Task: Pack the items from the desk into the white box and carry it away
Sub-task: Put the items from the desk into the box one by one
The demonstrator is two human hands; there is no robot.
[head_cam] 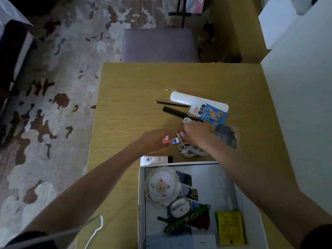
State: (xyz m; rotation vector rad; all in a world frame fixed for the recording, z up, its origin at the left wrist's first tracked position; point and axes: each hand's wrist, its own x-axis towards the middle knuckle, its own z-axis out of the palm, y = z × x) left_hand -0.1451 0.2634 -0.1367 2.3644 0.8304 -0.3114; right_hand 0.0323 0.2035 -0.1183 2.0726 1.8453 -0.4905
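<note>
The white box point(142, 194) sits open at the desk's near edge, holding a round white pouch with an animal face, photos, a silver case, a green snack packet and a yellow packet. My left hand point(152, 141) grips a small red, white and blue tube point(170, 141). My right hand point(195, 132) closes on the plug end of a white cable point(190, 150) that lies coiled beneath it. Further out lie a black pencil point(170, 104), a black comb point(177, 113), a long white object point(190, 100), a blue and white packet point(210, 112) and a clear bag of dark items point(226, 135).
A white tube with a black cap point(155, 159) lies against the box's far wall. Beyond the wooden desk point(129, 97) stands a grey padded chair point(159, 44). A white wall or cabinet point(301, 105) borders the right side. Patterned carpet covers the floor at left.
</note>
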